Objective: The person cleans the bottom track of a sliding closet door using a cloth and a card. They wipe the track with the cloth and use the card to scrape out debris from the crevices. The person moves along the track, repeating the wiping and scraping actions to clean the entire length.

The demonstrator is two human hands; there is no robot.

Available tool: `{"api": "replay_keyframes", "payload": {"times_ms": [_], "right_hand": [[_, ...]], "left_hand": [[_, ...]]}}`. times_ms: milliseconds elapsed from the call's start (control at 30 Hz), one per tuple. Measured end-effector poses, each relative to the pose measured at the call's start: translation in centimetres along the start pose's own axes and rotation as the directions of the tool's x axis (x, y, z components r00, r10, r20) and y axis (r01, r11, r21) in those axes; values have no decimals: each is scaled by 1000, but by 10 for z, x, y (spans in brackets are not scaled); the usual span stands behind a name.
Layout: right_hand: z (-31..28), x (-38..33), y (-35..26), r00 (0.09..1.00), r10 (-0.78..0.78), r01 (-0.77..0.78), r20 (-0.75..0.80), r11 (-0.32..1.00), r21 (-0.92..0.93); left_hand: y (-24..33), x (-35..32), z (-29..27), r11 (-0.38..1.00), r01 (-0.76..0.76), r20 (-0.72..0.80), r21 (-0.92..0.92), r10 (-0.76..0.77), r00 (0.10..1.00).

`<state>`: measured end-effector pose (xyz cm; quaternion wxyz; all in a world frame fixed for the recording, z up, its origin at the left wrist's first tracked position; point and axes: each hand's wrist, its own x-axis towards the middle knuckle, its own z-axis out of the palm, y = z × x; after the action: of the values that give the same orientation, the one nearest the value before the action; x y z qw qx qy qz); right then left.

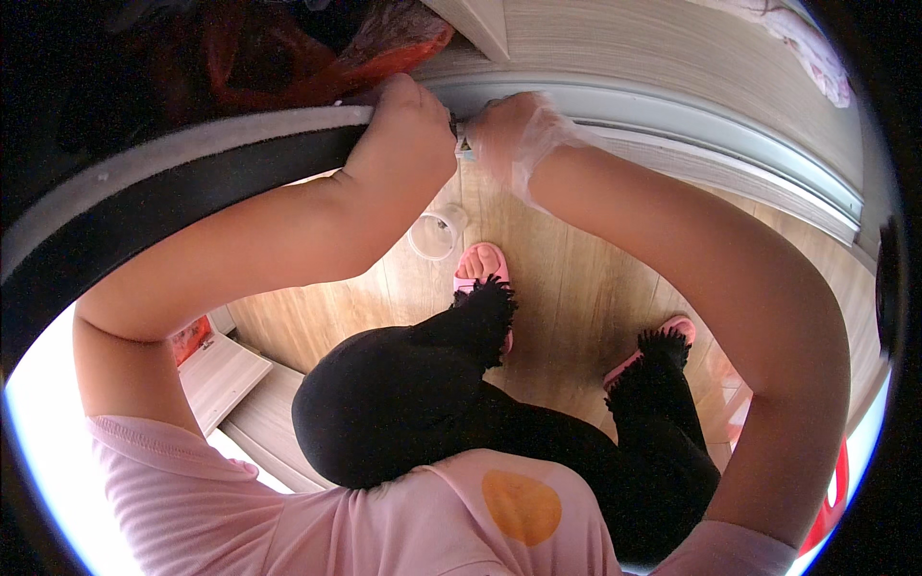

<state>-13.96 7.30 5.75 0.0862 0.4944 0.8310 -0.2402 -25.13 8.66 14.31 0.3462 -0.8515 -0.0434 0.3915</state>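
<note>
"what's at top centre?"
"left hand (408, 130) and right hand (501, 136), curled close together, a small labelled piece (465, 146) between them."
"fingers pinching it?"
"can't tell, tips hidden. a pale rail (672, 117) runs rightward."

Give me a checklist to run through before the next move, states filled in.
1. Hands close together: ok; the left hand and right hand are side by side near the pale rail.
2. Fingertip grip: cannot tell; the fingers are mostly hidden.
3. Clear plastic covering smooth at the right wrist: not ok; it is loosely bunched.
4. Cup well away from the feet: not ok; the clear cup is close to one pink slipper.
</note>
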Motion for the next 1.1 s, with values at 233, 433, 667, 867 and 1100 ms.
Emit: {"api": "replay_keyframes", "payload": {"times_ms": [233, 433, 667, 867, 1100], "right_hand": [[0, -33, 22, 999, 22, -17, 50, 996, -87], [10, -62, 46, 995, 103, -102, 6, 986, -135], [10, -95, 66, 975, 221, -222, -28, 951, -214], [14, -114, 77, 974, 141, -173, -178, 968, -184], [35, -157, 58, 827, 397, -217, -397, 878, 426]], "left_hand": [[-1, -2, 0, 999, 5, -16, 45, -5, 1000], [0, -1, -1, 1000, 14, 8, 8, -14, 1000], [2, 1, 0, 999, -24, 49, -43, 26, 998], [2, 3, -6, 998, -7, 68, -70, 12, 998], [-3, 10, -16, 829, -191, -382, -526, -30, 924]]}}
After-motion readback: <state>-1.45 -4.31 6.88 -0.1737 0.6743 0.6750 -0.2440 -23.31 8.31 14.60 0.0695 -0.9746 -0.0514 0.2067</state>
